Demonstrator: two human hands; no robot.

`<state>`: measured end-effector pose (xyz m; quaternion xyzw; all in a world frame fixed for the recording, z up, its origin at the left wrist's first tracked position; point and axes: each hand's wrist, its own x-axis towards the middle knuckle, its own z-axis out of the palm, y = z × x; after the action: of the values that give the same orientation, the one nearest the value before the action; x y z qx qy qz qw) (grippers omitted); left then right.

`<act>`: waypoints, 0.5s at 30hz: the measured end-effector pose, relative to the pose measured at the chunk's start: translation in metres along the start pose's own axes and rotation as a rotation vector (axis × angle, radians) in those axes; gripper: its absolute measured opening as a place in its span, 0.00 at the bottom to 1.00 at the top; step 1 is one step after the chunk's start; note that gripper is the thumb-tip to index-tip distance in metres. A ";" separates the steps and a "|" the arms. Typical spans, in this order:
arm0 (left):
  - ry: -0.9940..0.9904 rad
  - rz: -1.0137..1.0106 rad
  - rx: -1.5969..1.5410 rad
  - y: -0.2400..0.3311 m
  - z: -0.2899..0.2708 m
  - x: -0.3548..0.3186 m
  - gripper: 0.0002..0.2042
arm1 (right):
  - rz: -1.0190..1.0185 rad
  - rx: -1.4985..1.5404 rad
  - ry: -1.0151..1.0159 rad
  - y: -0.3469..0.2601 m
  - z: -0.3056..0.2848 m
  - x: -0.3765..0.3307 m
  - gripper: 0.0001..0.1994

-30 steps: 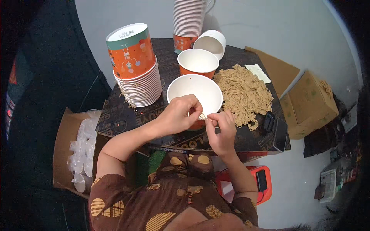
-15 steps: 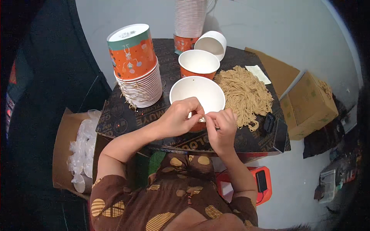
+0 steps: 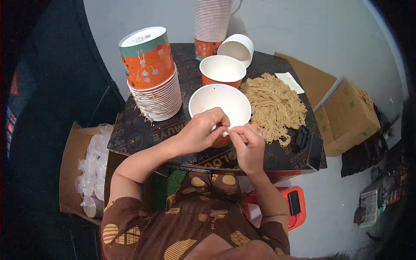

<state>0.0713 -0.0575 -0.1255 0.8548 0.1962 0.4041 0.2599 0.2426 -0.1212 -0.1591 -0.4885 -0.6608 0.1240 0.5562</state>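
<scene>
The head view has both hands meeting at the near rim of an open white-lined bucket (image 3: 221,104), which stands upright near the front edge of the dark counter (image 3: 184,63). The fingers of the left hand (image 3: 203,129) and those of the right hand (image 3: 250,147) are pinched tight, fingertip to fingertip, on a small pale strand (image 3: 225,132) just at that rim. A loose heap of tan cords (image 3: 275,106) lies just right of the bucket, and a second open bucket (image 3: 223,70) stands just beyond it.

The strand could slip out, since only the fingertips seem to hold it. A hard pull might bend or tear the thin rim, or tip the bucket, which looks light and has nothing in it to weigh it down. The right hand, close to the heap, might snag a cord and drag others into a tangle.

The left hand covers part of the near rim, so whether the strand passes through a hole there cannot be told; a dark spot shows on the far rim. The tall bucket stack (image 3: 212,24) is cut off at the top, and a small black object (image 3: 302,138) at right is hard to identify.
</scene>
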 end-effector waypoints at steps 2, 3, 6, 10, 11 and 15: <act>-0.037 -0.029 0.024 0.000 -0.003 -0.001 0.06 | 0.080 0.085 -0.024 -0.001 -0.001 0.000 0.02; -0.073 -0.057 0.048 0.000 -0.004 -0.002 0.08 | 0.109 0.138 -0.034 -0.002 -0.001 0.000 0.02; -0.080 0.046 0.070 -0.004 -0.006 -0.002 0.10 | 0.160 0.204 -0.032 -0.002 0.000 0.000 0.02; -0.035 0.159 0.052 0.005 -0.005 0.000 0.09 | 0.193 0.233 -0.019 -0.002 0.001 0.001 0.02; -0.014 0.201 0.092 0.003 -0.003 0.000 0.08 | 0.193 0.233 -0.019 -0.003 0.001 0.001 0.02; -0.010 0.198 0.132 -0.009 -0.002 -0.003 0.07 | 0.108 0.042 0.013 -0.004 0.004 -0.003 0.04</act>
<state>0.0665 -0.0515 -0.1321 0.8873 0.1357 0.4097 0.1628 0.2372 -0.1239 -0.1597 -0.5123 -0.6273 0.1646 0.5630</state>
